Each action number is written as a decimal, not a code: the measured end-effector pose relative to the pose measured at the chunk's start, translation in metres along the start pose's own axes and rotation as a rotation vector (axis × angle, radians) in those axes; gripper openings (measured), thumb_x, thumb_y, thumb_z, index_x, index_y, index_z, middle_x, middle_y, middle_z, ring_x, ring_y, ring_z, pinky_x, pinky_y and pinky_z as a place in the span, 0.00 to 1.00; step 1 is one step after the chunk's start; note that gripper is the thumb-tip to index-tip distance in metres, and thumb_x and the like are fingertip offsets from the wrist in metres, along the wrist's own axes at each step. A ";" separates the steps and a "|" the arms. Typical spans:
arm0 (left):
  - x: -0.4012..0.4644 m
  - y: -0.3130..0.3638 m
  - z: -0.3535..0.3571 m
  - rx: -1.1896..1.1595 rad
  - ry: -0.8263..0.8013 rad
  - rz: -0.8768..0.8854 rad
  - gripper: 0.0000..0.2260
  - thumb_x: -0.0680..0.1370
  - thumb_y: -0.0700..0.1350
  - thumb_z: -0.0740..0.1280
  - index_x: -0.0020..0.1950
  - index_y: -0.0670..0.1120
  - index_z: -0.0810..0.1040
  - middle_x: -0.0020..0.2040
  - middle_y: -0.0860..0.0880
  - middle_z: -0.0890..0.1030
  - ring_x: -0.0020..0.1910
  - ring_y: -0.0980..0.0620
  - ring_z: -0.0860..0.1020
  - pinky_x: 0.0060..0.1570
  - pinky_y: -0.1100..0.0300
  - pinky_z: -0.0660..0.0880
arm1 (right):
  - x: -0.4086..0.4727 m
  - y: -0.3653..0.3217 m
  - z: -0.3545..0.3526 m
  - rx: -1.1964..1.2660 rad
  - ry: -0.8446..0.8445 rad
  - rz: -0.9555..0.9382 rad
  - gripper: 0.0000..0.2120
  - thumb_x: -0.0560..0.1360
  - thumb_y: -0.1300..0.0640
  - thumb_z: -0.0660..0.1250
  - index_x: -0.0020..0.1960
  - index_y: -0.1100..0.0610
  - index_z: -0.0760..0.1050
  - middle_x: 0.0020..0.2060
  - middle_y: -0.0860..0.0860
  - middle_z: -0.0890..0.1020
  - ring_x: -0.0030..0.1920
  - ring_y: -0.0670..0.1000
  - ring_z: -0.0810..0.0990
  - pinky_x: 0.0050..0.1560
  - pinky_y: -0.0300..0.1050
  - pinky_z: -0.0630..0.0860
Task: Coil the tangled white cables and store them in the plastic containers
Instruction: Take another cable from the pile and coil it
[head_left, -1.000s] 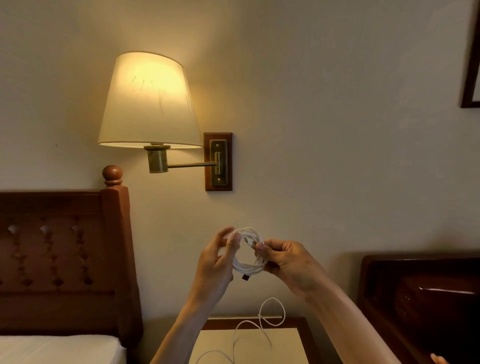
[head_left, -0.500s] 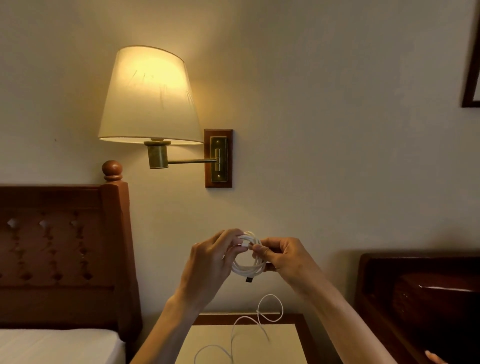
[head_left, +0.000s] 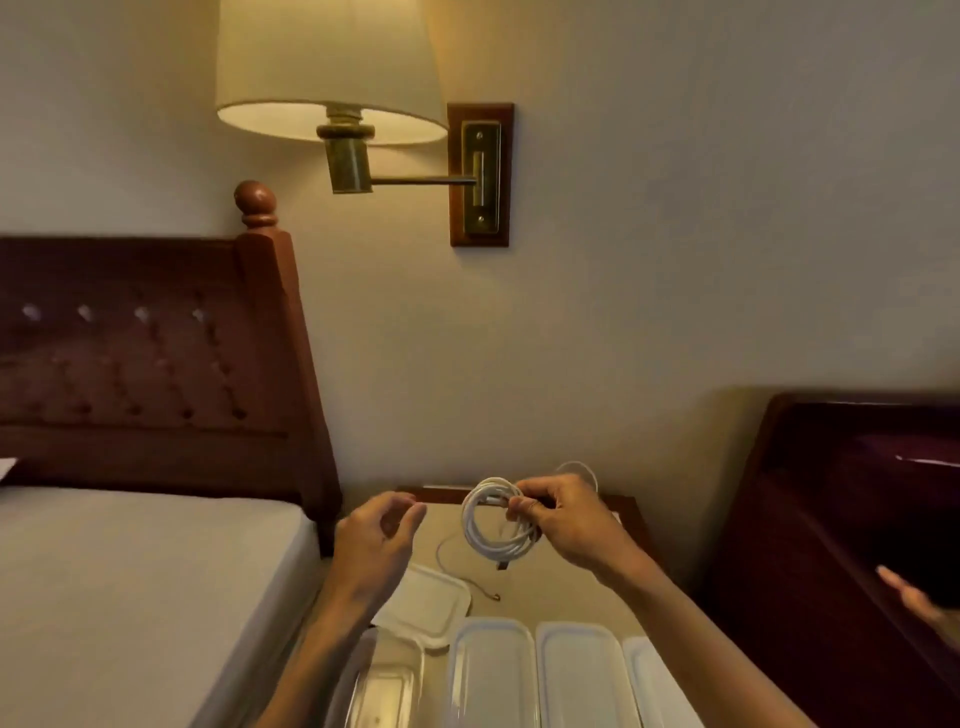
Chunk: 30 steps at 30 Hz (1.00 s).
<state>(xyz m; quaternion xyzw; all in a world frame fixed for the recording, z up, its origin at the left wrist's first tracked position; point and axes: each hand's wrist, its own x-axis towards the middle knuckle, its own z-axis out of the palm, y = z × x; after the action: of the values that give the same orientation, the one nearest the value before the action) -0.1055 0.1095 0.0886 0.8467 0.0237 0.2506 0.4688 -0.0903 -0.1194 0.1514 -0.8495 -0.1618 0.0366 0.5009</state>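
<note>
Bed (head_left: 130, 571) at left, lit wall lamp (head_left: 332, 78) above. Left hand (head_left: 376, 540) raised over the counter (head_left: 566, 587), fingers loosely curled, grip holding nothing. Loose lid (head_left: 428, 603) lies below it. Coiled white cable (head_left: 496, 522) held in the air above the counter; right hand (head_left: 563, 525) pinches its right side, grip clamped on the coil. Row of plastic containers (head_left: 493, 670) along the near counter edge.
</note>
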 end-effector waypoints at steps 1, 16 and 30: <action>-0.013 -0.030 0.001 0.106 -0.024 -0.108 0.03 0.76 0.48 0.70 0.42 0.54 0.80 0.42 0.54 0.83 0.41 0.57 0.80 0.42 0.57 0.79 | -0.002 0.007 0.015 -0.004 -0.039 0.023 0.08 0.79 0.58 0.65 0.48 0.55 0.83 0.36 0.47 0.81 0.38 0.46 0.78 0.40 0.39 0.75; -0.133 -0.132 -0.022 0.171 -0.133 -0.380 0.12 0.80 0.43 0.62 0.42 0.52 0.83 0.36 0.59 0.82 0.39 0.62 0.79 0.35 0.68 0.72 | 0.002 0.075 0.219 -0.258 -0.226 0.233 0.09 0.79 0.55 0.65 0.43 0.56 0.81 0.36 0.51 0.80 0.40 0.52 0.74 0.48 0.48 0.67; -0.124 -0.151 -0.008 0.207 -0.124 -0.368 0.09 0.79 0.44 0.66 0.55 0.48 0.84 0.47 0.57 0.82 0.43 0.65 0.77 0.40 0.78 0.68 | 0.000 0.110 0.235 -0.886 -0.149 0.070 0.10 0.80 0.53 0.61 0.52 0.53 0.81 0.52 0.54 0.81 0.58 0.54 0.71 0.63 0.55 0.59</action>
<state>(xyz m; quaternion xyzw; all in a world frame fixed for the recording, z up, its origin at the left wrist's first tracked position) -0.1883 0.1658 -0.0792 0.8855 0.1746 0.1043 0.4178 -0.1173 0.0285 -0.0599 -0.9820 -0.1686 0.0419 0.0741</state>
